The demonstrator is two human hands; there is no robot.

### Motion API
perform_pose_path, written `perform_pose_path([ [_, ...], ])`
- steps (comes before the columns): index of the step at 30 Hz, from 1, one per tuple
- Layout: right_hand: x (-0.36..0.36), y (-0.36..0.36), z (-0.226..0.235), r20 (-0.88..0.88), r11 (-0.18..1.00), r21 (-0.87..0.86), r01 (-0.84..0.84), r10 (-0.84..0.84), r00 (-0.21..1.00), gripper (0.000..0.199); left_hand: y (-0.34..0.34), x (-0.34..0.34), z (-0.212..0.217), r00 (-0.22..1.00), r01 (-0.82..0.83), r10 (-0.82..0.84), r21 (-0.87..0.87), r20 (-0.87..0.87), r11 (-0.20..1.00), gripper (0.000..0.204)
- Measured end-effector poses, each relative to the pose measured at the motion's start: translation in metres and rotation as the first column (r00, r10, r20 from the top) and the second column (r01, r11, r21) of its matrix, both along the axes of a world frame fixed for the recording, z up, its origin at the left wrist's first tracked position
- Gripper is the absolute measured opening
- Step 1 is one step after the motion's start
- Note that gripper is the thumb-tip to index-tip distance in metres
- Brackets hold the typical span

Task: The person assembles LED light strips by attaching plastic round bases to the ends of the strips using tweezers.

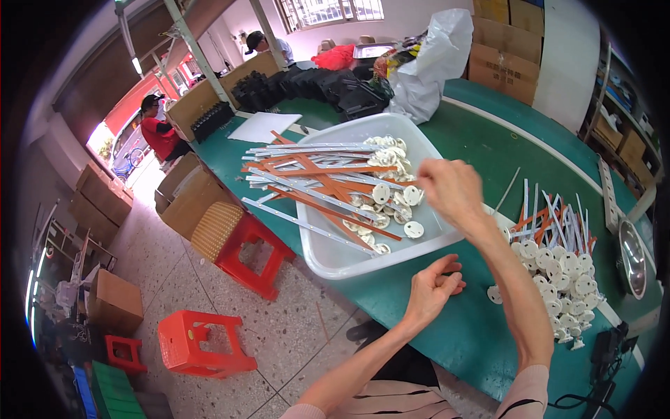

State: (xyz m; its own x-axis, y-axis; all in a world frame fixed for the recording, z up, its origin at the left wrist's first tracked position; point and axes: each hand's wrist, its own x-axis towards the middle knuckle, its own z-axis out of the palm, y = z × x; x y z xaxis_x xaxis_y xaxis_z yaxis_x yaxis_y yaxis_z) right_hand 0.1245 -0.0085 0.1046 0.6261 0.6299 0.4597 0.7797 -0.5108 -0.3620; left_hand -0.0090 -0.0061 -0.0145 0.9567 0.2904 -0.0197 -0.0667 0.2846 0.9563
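My right hand is over the right side of a white plastic tub, its fingers curled together and smeared by motion; whatever they hold is hidden. Close to the tub's near rim, my left hand hovers above the green table with fingers loosely bent and apart, and nothing shows in it. In the tub lie many long strips, some silver-white and some orange-brown, with round white caps at their right ends. Several strips stick out past the tub's left rim.
On the right of the green table is a heap of white round caps with strips behind. Black parts, a white plastic bag and a metal bowl surround the work. Red stools stand left; two other people are farther off.
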Motion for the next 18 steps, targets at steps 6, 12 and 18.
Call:
perform_pose_path([
  [6,0.010,0.079,-0.035,-0.081,0.988,0.078,-0.132,0.138,0.987,0.017,-0.007,0.003,-0.007,0.999,-0.006,0.002,0.076,0.053,0.997,0.034],
  [12,0.030,0.096,-0.050,0.110,0.994,-0.096,-0.049,0.059,0.992,0.016,-0.008,-0.003,0.009,0.999,-0.033,0.027,0.242,0.031,0.970,0.031],
  [18,0.024,0.075,-0.030,0.132,0.995,-0.103,0.003,0.011,0.991,0.015,-0.005,0.003,-0.006,0.999,-0.017,0.011,0.119,0.047,0.993,0.036],
])
